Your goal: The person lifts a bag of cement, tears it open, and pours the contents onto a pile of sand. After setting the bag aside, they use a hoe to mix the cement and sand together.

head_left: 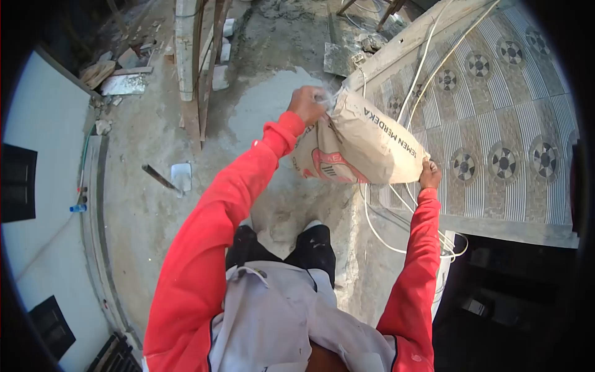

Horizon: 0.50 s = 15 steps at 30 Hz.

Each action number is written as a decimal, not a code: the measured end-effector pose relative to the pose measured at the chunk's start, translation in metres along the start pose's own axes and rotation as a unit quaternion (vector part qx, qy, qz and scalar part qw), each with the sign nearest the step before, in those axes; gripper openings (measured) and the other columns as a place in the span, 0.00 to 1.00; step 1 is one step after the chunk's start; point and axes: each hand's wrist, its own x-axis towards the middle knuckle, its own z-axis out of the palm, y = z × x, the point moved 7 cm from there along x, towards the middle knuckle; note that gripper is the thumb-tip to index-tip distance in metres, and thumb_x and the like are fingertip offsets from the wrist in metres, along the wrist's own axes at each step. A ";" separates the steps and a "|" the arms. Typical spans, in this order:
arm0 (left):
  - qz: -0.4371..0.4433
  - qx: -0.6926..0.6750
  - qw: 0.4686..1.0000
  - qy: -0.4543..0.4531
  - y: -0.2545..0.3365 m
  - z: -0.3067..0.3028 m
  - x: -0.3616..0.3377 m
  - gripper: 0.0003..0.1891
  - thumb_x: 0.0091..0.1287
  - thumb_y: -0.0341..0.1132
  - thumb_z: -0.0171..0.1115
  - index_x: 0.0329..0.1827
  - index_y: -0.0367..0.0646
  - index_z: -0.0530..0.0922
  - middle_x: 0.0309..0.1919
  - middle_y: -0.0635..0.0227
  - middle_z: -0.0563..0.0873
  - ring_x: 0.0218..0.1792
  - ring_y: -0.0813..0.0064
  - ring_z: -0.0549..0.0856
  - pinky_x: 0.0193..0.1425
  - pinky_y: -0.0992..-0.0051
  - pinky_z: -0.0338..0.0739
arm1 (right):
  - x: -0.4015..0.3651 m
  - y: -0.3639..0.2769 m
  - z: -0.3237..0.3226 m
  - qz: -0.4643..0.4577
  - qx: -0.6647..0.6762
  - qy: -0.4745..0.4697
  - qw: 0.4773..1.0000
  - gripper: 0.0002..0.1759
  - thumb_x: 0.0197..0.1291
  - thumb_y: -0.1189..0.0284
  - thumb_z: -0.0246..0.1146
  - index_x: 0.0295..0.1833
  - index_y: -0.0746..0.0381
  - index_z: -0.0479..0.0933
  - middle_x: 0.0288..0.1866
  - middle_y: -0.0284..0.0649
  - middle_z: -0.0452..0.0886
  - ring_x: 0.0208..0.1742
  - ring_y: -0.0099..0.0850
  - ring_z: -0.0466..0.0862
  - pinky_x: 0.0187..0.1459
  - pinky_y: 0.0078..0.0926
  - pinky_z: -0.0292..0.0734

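Note:
A brown paper cement bag (378, 139), printed "SEMEN MERDEKA" with a red emblem, is held up in front of me, lying on a slant. My left hand (308, 104) is closed on its upper left end. The fingers of my right hand (431, 175) grip the lower right corner. Pale dust hangs around the end by my left hand. Below and left of the bag, a patch of light grey powder (260, 102) covers part of the floor. The far side of the bag is hidden.
A square white blade with a dark handle, like a shovel (181, 177), lies on the concrete at left. Wooden posts (186, 49) stand ahead. Patterned tiling (477, 124) lies at right, with loose white cables (372, 223) beside it. Rubble (127, 59) sits at far left.

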 end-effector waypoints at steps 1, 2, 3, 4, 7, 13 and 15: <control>-0.102 -0.160 0.979 -0.076 0.018 0.016 -0.018 0.07 0.60 0.28 0.58 0.36 0.32 0.79 0.31 0.64 0.83 0.32 0.76 0.83 0.37 0.81 0.76 | -0.035 0.007 -0.050 0.050 -0.025 0.006 0.998 0.15 0.61 0.64 0.57 0.26 0.63 0.73 0.21 0.28 0.74 0.21 0.16 0.66 0.25 0.16 0.61; -0.123 -0.279 0.946 -0.111 0.022 0.012 0.031 0.08 0.61 0.28 0.57 0.39 0.33 0.80 0.36 0.64 0.84 0.38 0.76 0.83 0.42 0.83 0.75 | -0.010 0.003 -0.033 0.039 0.022 0.037 0.998 0.16 0.61 0.64 0.57 0.26 0.64 0.73 0.21 0.29 0.74 0.21 0.16 0.67 0.25 0.16 0.62; -0.077 -0.261 0.955 -0.118 0.025 0.008 0.075 0.08 0.61 0.28 0.57 0.39 0.33 0.80 0.36 0.64 0.84 0.38 0.76 0.83 0.42 0.83 0.75 | -0.023 0.017 -0.030 -0.001 0.064 0.089 0.994 0.16 0.61 0.64 0.56 0.26 0.64 0.72 0.20 0.29 0.73 0.21 0.17 0.65 0.25 0.18 0.62; -0.102 -0.288 0.932 -0.194 0.026 0.034 0.069 0.09 0.61 0.27 0.55 0.42 0.33 0.79 0.36 0.64 0.83 0.38 0.78 0.82 0.43 0.82 0.75 | -0.032 0.030 -0.026 0.088 0.049 0.044 0.994 0.15 0.61 0.65 0.56 0.26 0.65 0.72 0.20 0.29 0.72 0.21 0.17 0.65 0.25 0.18 0.62; -0.099 -0.323 0.906 -0.255 0.062 0.080 0.048 0.10 0.62 0.24 0.52 0.45 0.33 0.77 0.35 0.66 0.82 0.35 0.82 0.80 0.44 0.81 0.76 | -0.078 0.058 -0.095 0.065 0.088 0.157 0.981 0.15 0.63 0.66 0.52 0.27 0.65 0.71 0.22 0.29 0.70 0.23 0.19 0.64 0.27 0.20 0.63; -0.034 -0.224 0.899 -0.376 0.139 0.180 -0.054 0.05 0.59 0.25 0.60 0.37 0.35 0.80 0.26 0.73 0.81 0.29 0.86 0.79 0.34 0.81 0.73 | -0.219 0.183 -0.123 0.180 -0.111 0.141 0.967 0.15 0.63 0.64 0.50 0.34 0.66 0.73 0.28 0.39 0.79 0.29 0.27 0.77 0.33 0.24 0.71; 0.068 -0.073 0.916 -0.389 0.129 0.241 -0.109 0.06 0.55 0.29 0.62 0.35 0.38 0.80 0.25 0.65 0.82 0.26 0.77 0.80 0.33 0.76 0.74 | -0.323 0.336 -0.117 0.364 -0.376 -0.132 0.842 0.16 0.58 0.63 0.55 0.37 0.67 0.74 0.33 0.51 0.79 0.35 0.43 0.80 0.40 0.34 0.74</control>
